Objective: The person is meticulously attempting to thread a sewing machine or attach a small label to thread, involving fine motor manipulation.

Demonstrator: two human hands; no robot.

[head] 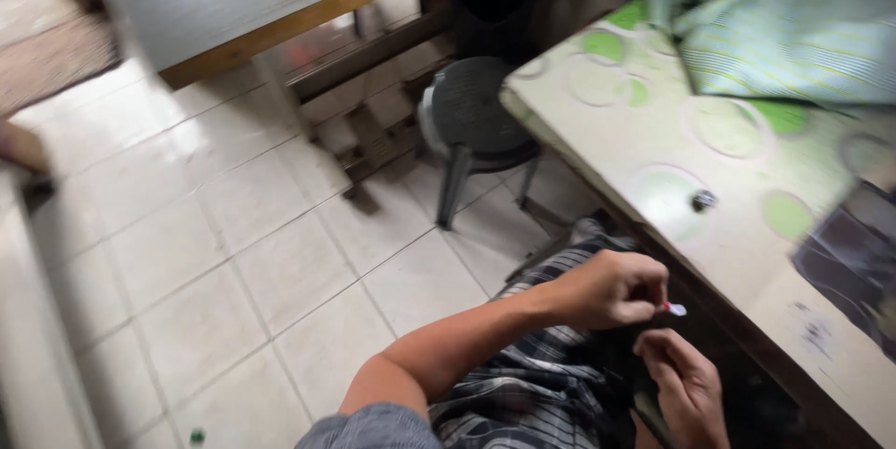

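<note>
White bit (pixel 677 309) in left fingers (pixel 644 295)

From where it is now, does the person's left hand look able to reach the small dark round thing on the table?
Probably yes: the left hand pinches a small white piece just below the table edge, and nothing lies between it and the small dark round thing.

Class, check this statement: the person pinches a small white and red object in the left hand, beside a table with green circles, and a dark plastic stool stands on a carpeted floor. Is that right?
Not quite. The head view shows the dark plastic stool standing on a pale tiled floor, not carpet. The rest holds: the left hand pinches the small white and red object, beside the table with green circles.
</note>
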